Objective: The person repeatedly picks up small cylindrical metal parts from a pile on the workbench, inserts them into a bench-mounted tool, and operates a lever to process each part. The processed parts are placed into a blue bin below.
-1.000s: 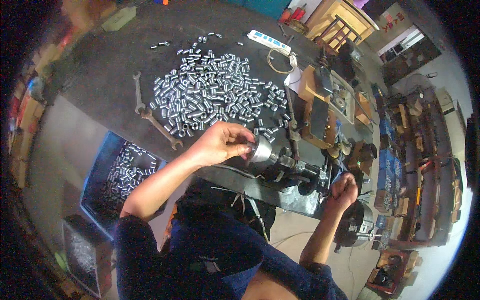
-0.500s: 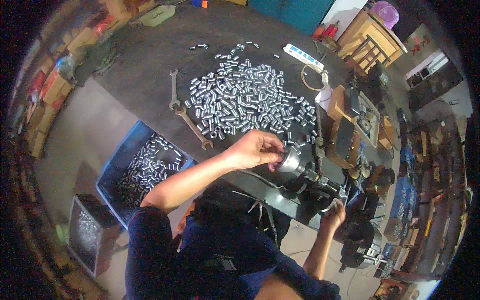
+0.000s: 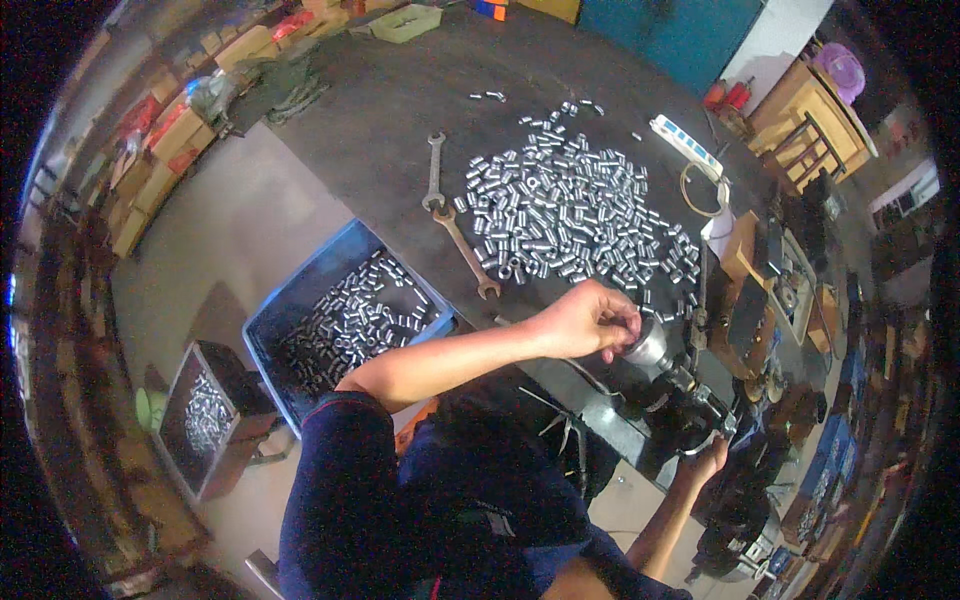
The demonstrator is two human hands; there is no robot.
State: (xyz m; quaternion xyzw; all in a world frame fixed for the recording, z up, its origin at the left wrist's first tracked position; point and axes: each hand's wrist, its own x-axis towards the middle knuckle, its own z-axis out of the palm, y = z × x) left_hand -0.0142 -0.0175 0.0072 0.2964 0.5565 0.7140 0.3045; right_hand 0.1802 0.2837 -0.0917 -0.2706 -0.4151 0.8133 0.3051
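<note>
Left hand (image 3: 590, 320) reaches across the dark bench (image 3: 380, 120) with its fingers curled against the round metal chuck (image 3: 648, 347) of a small machine (image 3: 690, 400) at the bench edge; whether a part is pinched between the fingertips cannot be told, because the hand covers the contact area. Right hand (image 3: 708, 462) sits lower, closed around a lever (image 3: 715, 435) on the machine's near side. Just beyond the left hand, a wide heap of short silver sleeves (image 3: 570, 205) lies spread over the bench, its nearest pieces just beside the knuckles. Two open-end wrenches (image 3: 450, 215) lie end to end at the heap's left, touching each other. A blue bin (image 3: 300, 330) stands on the floor below the bench edge, left of the forearm, partly filled with the same sleeves. A smaller dark box (image 3: 205, 415) with more metal parts stands farther left on the floor. At the far right of the bench, a white power strip (image 3: 685, 145) lies beside a coiled cable (image 3: 705, 190), well apart from both hands.
</note>
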